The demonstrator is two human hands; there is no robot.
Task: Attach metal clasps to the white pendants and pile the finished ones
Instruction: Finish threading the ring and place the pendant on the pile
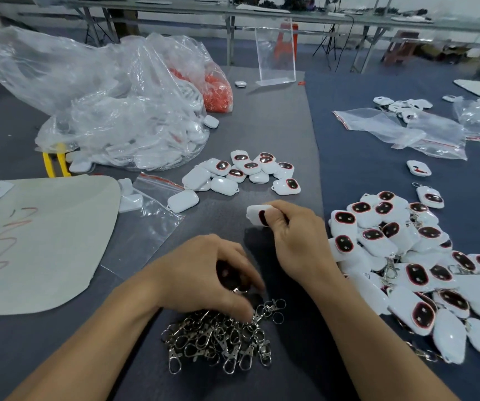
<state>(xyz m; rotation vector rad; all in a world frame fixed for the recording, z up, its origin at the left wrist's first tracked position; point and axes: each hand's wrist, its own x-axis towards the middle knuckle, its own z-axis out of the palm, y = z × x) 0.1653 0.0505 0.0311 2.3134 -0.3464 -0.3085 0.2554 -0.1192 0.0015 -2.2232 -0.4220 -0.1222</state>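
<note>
My right hand (293,238) grips a white pendant (254,214) with a dark oval face, held just above the table's middle. My left hand (207,273) curls over the top of a heap of metal clasps (218,340) near the front edge, and its fingertips pinch one clasp (240,290). A small group of white pendants without clasps (241,173) lies behind the hands. At the right is a big pile of pendants with clasps attached (415,261).
Large clear plastic bags (111,111) with white parts and an orange-filled bag (215,91) fill the back left. Yellow-handled pliers (55,162), a beige sheet (39,241), a flat zip bag (146,224) and a clear stand (276,50) are nearby. More zip bags (406,131) lie at the right.
</note>
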